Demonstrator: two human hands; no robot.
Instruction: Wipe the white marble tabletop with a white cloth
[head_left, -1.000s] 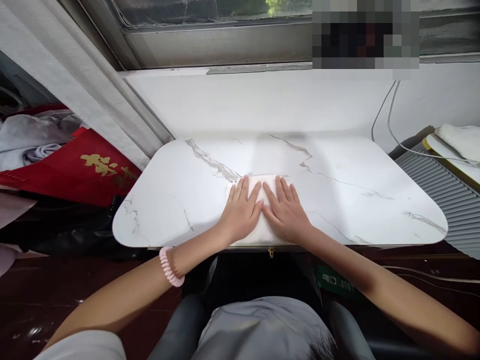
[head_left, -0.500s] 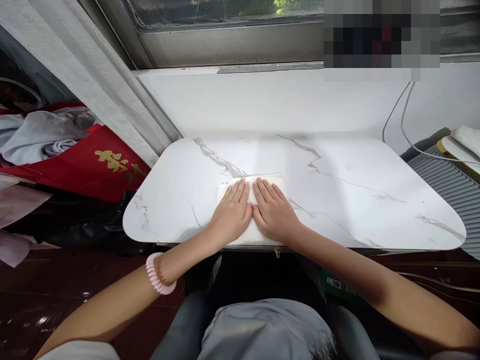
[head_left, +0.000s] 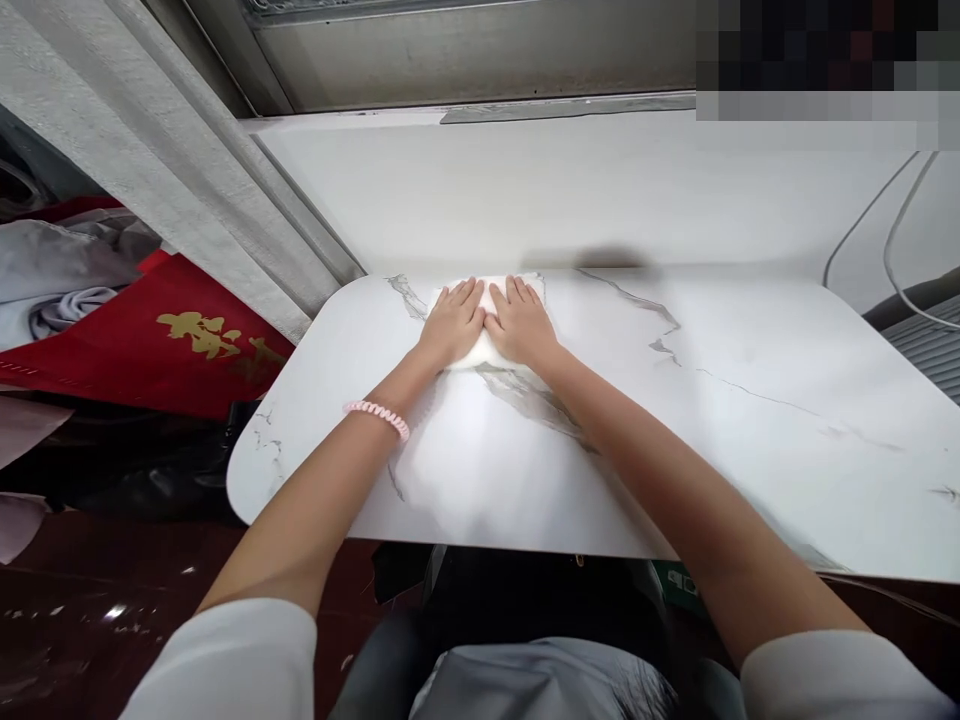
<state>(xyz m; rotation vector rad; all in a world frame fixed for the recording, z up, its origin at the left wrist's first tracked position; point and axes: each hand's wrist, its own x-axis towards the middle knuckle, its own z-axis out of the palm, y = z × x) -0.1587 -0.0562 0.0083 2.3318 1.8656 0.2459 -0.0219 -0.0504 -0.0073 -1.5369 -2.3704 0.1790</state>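
Observation:
A folded white cloth (head_left: 486, 352) lies flat near the back edge of a white marble-patterned tabletop (head_left: 465, 470). My left hand (head_left: 452, 325) presses on its left part, palm down, with the fingers stretched out. On the right part rests my right hand (head_left: 523, 322), also flat and with fingers extended. The two thumbs almost meet over the middle of the cloth. Much of the cloth is hidden beneath my hands. Around my left wrist sits a pink coiled band (head_left: 379, 412).
Behind the table stands a white wall (head_left: 465, 190) under a metal window frame (head_left: 480, 65). A red bag (head_left: 150, 340) with clothes is at the left, beside a pale curtain (head_left: 165, 150). Cables (head_left: 892, 240) hang at the right; a blurred block covers the upper right.
Both hands have slid forward with the cloth, from the table's front edge to near its back edge. My arms are stretched farther, and the view has tilted down.

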